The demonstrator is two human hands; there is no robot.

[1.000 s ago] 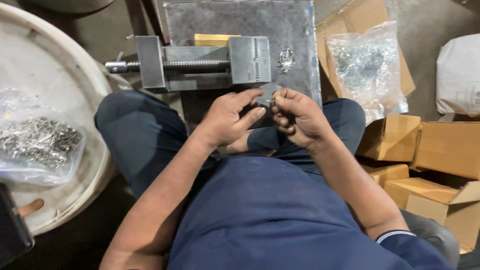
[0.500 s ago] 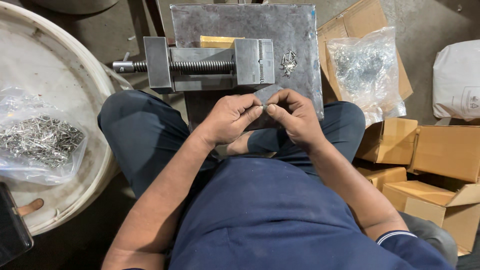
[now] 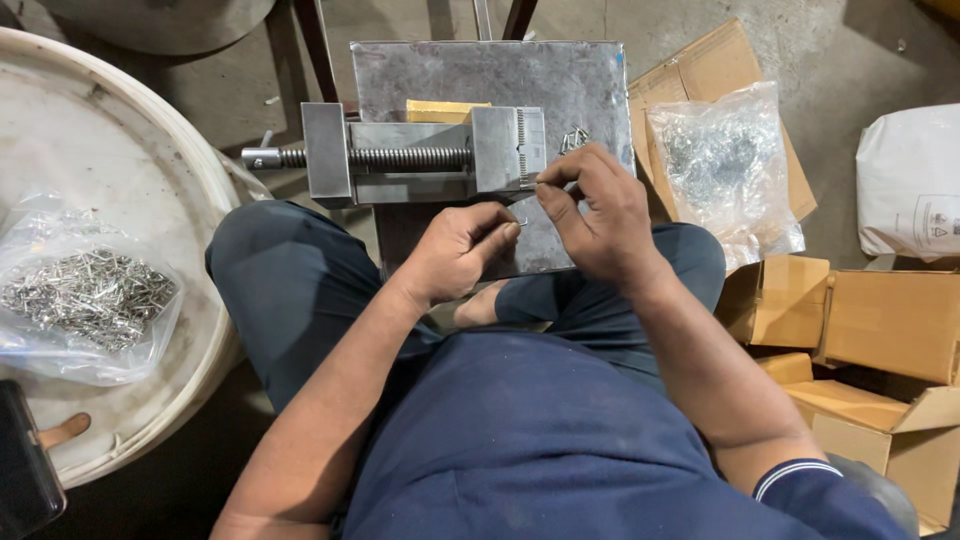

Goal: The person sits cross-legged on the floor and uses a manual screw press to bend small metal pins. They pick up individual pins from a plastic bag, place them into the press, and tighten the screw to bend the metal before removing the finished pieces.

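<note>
I sit with a steel plate across my knees; a metal vise with a threaded screw lies on it. My left hand is curled below the vise, pinching a small bent metal pin at its fingertips. My right hand reaches up to the vise's right jaw, its thumb and forefinger pinched on a small metal piece at the jaw edge. A little heap of metal pins lies on the plate just right of the vise. A yellow block sits behind the vise.
A white round drum top on my left carries a clear bag of metal pins. A dark phone lies at its lower edge. To my right are a second bag of pins, flattened cardboard, several small cardboard boxes and a white sack.
My right hand has risen from beside my left hand to the vise's right jaw. The left hand stays low, still pinching. The view has shifted slightly.
</note>
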